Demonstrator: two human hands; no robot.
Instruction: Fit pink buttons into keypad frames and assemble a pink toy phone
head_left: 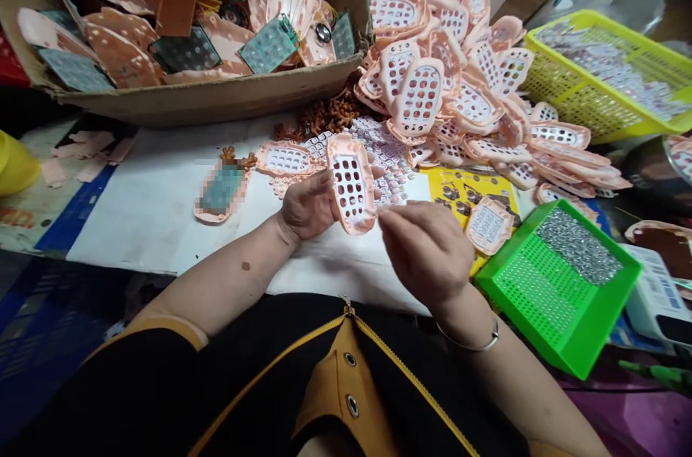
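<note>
Item, in hand: one peach shell, pierced by rows of dark openings, held raised above the white-covered table and taken here as the clock's centre. It was gripped along its edge by the left hand. The fingertips of the right hand were bunched together by the shell's lower end; whether anything small was pinched there could not be told.

Progress: no keys were seen in the held shell's openings, so it was judged unfilled. Further along, by appearance: one key-filled shell between 3 and 4 o'clock, and one shell half with a greenish board at 9. Outstanding, as judged: a large shell heap at 1 o'clock, many of its openings bare.

Surroundings: loose white keys at 1; brown branched pieces near 12; a cardboard box of boards and shells at 10; a yellow basket of small pale pieces at 2; a green tray of silvery parts at 4.

Obstructions: the loose keys were crowded by the heap's edge; the green tray was partly fronted by the key-filled shell.
</note>
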